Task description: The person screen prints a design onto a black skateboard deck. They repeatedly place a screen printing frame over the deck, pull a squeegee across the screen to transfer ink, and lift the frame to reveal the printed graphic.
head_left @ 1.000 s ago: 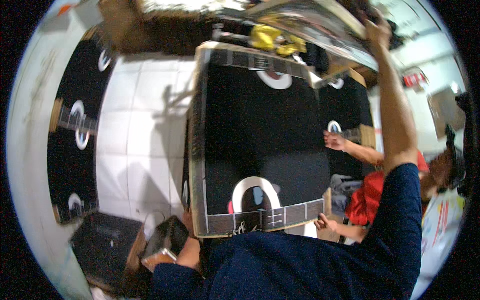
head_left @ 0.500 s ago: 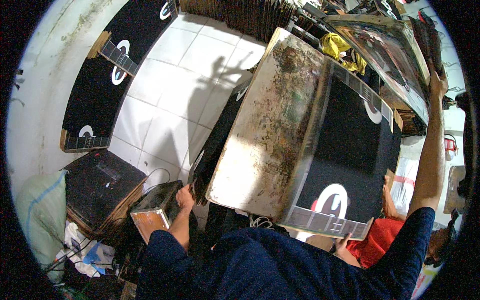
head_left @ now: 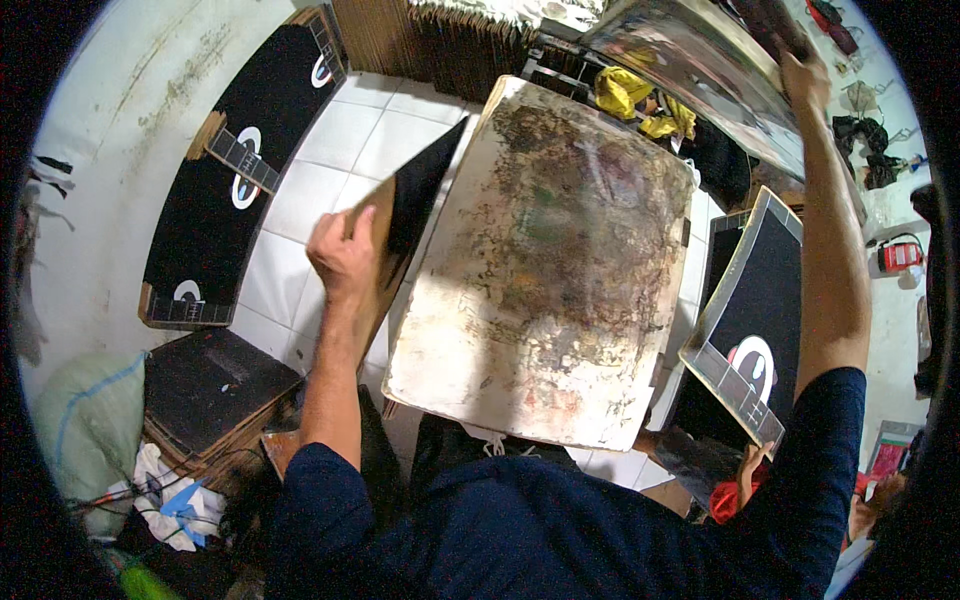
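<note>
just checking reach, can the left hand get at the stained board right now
Probably not freely: the left hand holds a black sheet, which stands between it and the stained board.

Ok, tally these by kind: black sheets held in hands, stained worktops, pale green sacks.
Black sheets: 2 (left sheet in the left hand, right sheet in a co-worker's hand)
Stained worktop: 1
Pale green sack: 1
Total: 4

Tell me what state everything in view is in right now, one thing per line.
Black sheet: tilted
Left hand: closed on that sheet
Framed screen: raised, slanted, smeared
Right hand: raised, at that screen's edge, grip unclear
Worktop: stained
Printed board at right: tilted, held by a co-worker's hand
Yellow bundle: crumpled
</note>
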Demonstrator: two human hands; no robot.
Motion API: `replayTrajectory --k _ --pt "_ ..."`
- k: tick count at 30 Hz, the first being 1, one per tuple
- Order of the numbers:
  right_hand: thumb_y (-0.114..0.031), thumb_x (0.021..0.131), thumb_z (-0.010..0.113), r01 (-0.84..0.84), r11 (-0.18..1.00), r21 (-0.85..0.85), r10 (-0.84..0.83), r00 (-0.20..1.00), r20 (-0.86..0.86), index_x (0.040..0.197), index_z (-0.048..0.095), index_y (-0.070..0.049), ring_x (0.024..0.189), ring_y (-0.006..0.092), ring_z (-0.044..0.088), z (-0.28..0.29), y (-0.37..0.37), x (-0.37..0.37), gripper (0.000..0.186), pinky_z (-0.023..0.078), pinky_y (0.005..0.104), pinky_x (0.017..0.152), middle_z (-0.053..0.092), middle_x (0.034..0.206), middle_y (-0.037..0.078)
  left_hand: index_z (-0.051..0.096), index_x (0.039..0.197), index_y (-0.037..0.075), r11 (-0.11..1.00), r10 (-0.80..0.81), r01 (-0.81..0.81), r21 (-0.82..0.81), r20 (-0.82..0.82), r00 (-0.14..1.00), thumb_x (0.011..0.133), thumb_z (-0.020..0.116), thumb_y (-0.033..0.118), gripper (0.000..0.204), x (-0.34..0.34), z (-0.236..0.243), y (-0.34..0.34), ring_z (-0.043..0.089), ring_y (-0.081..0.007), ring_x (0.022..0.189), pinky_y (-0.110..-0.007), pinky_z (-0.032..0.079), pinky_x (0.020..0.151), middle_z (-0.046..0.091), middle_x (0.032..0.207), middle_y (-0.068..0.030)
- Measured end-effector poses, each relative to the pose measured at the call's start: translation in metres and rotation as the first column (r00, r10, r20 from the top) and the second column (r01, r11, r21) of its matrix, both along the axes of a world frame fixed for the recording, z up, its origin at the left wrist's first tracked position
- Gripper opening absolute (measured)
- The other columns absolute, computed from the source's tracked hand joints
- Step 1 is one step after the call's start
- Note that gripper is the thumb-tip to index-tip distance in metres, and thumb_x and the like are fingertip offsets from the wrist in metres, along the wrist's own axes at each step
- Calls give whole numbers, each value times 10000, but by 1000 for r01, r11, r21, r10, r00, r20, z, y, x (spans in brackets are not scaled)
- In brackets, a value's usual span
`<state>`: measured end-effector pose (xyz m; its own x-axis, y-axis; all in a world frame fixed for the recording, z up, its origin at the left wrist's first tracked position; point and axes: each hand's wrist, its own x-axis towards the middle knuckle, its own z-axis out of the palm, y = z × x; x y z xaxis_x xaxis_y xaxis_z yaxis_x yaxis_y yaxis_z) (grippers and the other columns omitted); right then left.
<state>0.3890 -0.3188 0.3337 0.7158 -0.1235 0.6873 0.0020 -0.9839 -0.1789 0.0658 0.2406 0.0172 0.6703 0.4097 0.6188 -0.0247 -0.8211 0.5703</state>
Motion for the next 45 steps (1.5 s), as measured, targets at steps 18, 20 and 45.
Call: replayTrajectory --k 18,20,45 --pt "-278 897 678 -115 991 74 107 989 104 1280 668 -164 1219 341 591 -4 54 -44 400 417 510 1055 685 1262 115 733 932 9 655 -737 721 226 -19 675 742 713 83 205 -183 129 -338 607 -200 828 -364 505 755 612 871 -39" --pt "-279 894 684 -109 991 77 101 990 100 1269 670 -161 1219 337 591 -5 53 -46 394 418 509 1051 684 1264 113 694 916 4 547 -812 794 265 -66 581 773 678 108 178 -182 90 -378 596 -241 920 -369 507 794 607 909 -81" --pt "-327 872 758 -12 989 144 -2 995 96 1205 714 -171 1081 361 705 11 62 -42 371 538 467 932 748 1124 171 658 953 -72 624 72 -488 -610 -577 813 1118 467 369 508 -199 -112 9 533 -155 808 -382 449 743 632 851 -59"
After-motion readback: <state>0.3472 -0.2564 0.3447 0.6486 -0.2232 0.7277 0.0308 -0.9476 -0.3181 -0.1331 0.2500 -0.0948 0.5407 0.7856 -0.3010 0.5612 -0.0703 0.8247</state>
